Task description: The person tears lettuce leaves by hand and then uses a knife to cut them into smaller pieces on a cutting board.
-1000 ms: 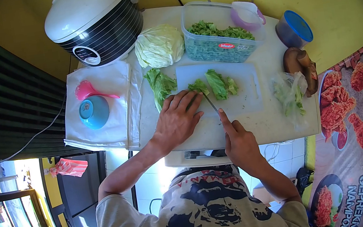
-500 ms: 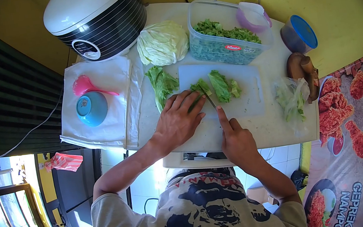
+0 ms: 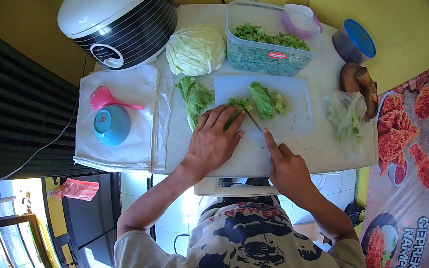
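Observation:
My right hand [image 3: 288,170] is closed round the handle of a knife [image 3: 255,122], its index finger stretched along the top. The blade's tip reaches the green lettuce [image 3: 241,103] on the white cutting board [image 3: 296,124]. With bent fingers, my left hand [image 3: 216,140] presses that lettuce down at the board's left edge, just left of the blade. More cut lettuce [image 3: 262,100] lies on the board to the right. Left of the board is a loose lettuce leaf [image 3: 195,99]. Behind stands a clear plastic container [image 3: 247,58] with chopped greens in it.
A cabbage [image 3: 195,51] sits beside the rice cooker [image 3: 124,28]. On white sheets [image 3: 90,158] at left are a blue bowl [image 3: 112,125] and a pink ladle [image 3: 102,97]. At right are a blue-lidded tub [image 3: 354,41], a brown object [image 3: 351,77] and a plastic bag [image 3: 346,114] of greens.
My right hand has drawn the knife slightly back toward me and to the right. The left hand stays on the lettuce. The whole view has shifted a little.

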`<state>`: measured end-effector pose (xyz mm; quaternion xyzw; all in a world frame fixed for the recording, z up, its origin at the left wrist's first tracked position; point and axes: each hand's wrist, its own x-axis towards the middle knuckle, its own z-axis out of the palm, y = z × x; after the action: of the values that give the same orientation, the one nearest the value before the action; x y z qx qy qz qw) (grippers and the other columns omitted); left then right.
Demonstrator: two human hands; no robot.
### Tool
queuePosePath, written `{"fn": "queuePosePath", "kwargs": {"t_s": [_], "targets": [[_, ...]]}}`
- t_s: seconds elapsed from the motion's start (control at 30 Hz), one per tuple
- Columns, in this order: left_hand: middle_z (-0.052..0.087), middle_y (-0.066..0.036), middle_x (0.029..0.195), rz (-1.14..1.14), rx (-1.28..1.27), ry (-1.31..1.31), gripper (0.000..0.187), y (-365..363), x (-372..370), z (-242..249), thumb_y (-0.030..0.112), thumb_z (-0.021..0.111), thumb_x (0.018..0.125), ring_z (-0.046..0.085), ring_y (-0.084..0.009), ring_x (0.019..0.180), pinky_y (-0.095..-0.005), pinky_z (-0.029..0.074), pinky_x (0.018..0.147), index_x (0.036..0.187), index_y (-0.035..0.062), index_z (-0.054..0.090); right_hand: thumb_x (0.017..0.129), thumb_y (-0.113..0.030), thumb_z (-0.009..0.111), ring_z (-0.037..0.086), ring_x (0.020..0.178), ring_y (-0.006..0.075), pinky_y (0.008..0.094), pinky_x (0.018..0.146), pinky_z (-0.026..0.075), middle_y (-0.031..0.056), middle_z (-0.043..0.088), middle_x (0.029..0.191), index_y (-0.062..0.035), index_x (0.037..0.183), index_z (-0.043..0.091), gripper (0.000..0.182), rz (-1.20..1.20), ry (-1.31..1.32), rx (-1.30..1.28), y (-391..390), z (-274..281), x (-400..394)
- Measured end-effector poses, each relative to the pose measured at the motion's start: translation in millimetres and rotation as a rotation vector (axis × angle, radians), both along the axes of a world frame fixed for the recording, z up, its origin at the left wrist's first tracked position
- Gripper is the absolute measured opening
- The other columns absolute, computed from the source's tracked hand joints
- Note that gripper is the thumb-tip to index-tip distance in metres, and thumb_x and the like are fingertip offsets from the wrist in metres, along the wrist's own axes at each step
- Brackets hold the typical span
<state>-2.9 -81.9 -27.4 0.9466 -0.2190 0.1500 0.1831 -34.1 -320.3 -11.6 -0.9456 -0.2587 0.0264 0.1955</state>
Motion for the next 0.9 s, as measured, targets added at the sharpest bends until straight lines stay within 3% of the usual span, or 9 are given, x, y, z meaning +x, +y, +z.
{"fn": "queuePosePath", "kwargs": {"t_s": [0.23, 0.33, 0.63, 0.9], "targets": [[0.058, -0.014, 0.142, -0.013, 0.026, -0.01, 0.049, 1, 0, 2, 0.025, 0.07, 0.096, 0.051, -0.0338, 0.136, -0.0492, 0.044, 0.11, 0.141, 0.0081, 0.062, 0.089, -0.003, 0.063, 0.065, 0.057, 0.0356, 0.0462, 0.055, 0.057, 0.0165, 0.062, 0.086, -0.0106, 0.162, 0.035, 0.078, -0.026, -0.045, 0.012, 4, -2, 9], [0.057, -0.014, 0.143, -0.016, 0.029, 0.0, 0.051, 2, -1, 2, 0.025, 0.071, 0.096, 0.051, -0.0343, 0.136, -0.0493, 0.044, 0.111, 0.142, 0.0071, 0.06, 0.093, 0.004, 0.06, 0.065, 0.059, 0.0362, 0.0466, 0.057, 0.056, 0.0178, 0.065, 0.084, -0.0082, 0.16, 0.039, 0.071, -0.097, -0.061, 0.015, 8, 5, 12], [0.053, -0.017, 0.146, 0.01, -0.08, -0.041, 0.065, 5, -9, 10, 0.024, 0.077, 0.091, 0.051, -0.0369, 0.135, -0.0501, 0.046, 0.11, 0.147, -0.0002, 0.052, 0.091, -0.001, 0.063, 0.062, 0.057, 0.0311, 0.0434, 0.055, 0.055, 0.0135, 0.059, 0.089, -0.0101, 0.163, 0.033, 0.079, -0.009, -0.095, 0.208, 5, 2, -3], [0.054, -0.016, 0.142, -0.039, -0.017, -0.024, 0.06, 7, -17, 5, 0.03, 0.074, 0.094, 0.053, -0.0351, 0.132, -0.0492, 0.045, 0.11, 0.144, 0.0013, 0.057, 0.091, -0.001, 0.063, 0.062, 0.057, 0.0308, 0.0434, 0.054, 0.054, 0.0136, 0.059, 0.091, -0.013, 0.163, 0.034, 0.079, 0.003, -0.069, 0.107, 5, -4, -9]]}}
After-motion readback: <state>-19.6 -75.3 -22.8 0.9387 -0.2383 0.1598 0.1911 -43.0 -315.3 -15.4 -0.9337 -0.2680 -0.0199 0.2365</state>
